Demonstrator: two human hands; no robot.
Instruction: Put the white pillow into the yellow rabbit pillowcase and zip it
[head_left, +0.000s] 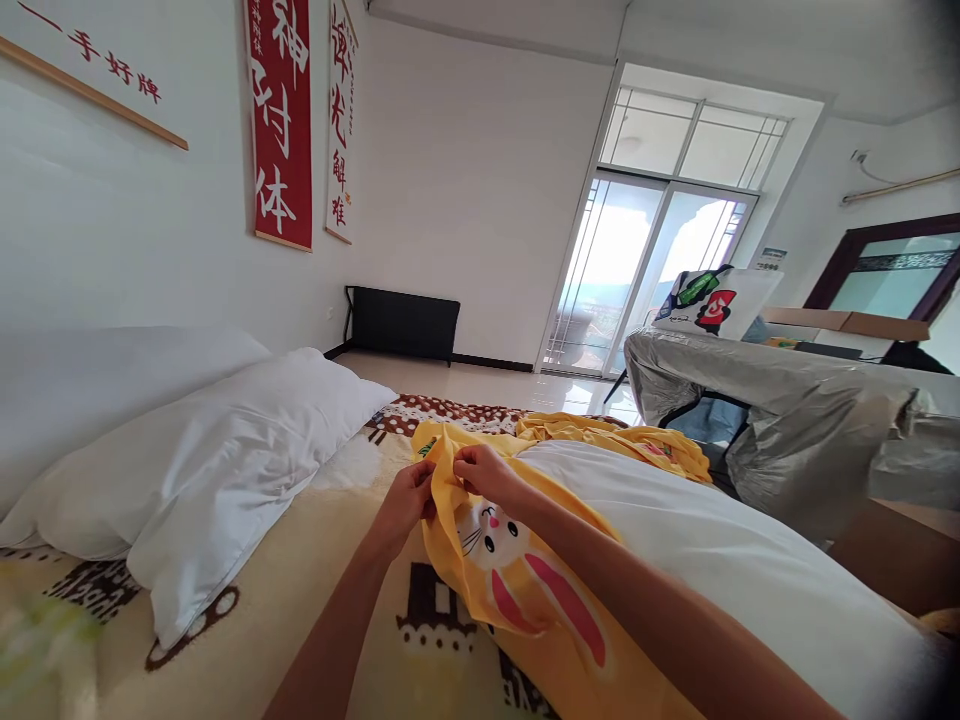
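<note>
Both my hands pinch the edge of a yellow rabbit-print cover [465, 570], its cloth rising in a fold between them. My left hand [409, 505] is closed on the left side of the fold. Just to its right, my right hand [489, 474] grips the same cloth with bent fingers; the fingertips are partly hidden in the fabric. The printed rabbit's face appears upside down below my hands. Against the cover's right side lies a puffy white quilt [675, 510], passing behind my right forearm. More yellow cloth [637, 445] lies bunched beyond it.
White pillows [225, 470] rest at the left on a beige and brown patterned blanket [307, 600]. A folded black frame [405, 322] leans by the far wall. At right stands a silver-covered table [780, 390] bearing a printed bag [716, 300] and boxes.
</note>
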